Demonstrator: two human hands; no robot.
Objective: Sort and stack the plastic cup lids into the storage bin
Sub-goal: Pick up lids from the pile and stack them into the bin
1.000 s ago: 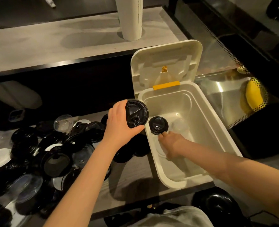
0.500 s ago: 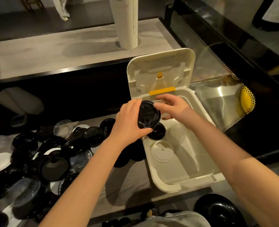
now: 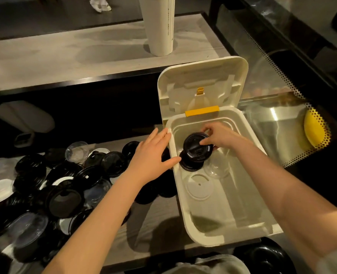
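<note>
So I've got the black lid [image 3: 198,148] pinched at its far edge by the right hand [image 3: 221,136], thumb and fingers curled onto it. It's tilted, down inside the storage bin [image 3: 213,241] at the far-left corner, right over a second black lid [image 3: 189,165] lying on the floor there. A clear lid [image 3: 217,167] sits just beside that one, and a white lid [image 3: 199,186] is nearer to me.

The left hand [image 3: 151,155] holds nothing: fingers straight and spread, and it looks like it's resting against the bin's left wall. The unsorted pile [image 3: 64,196] is off to the left on the table.

My worry is that tilt. Drop it crooked and it probably won't nest, just slides onto the clear one and mixes the sorts. The bin could also scoot if the left hand leans on it.
</note>
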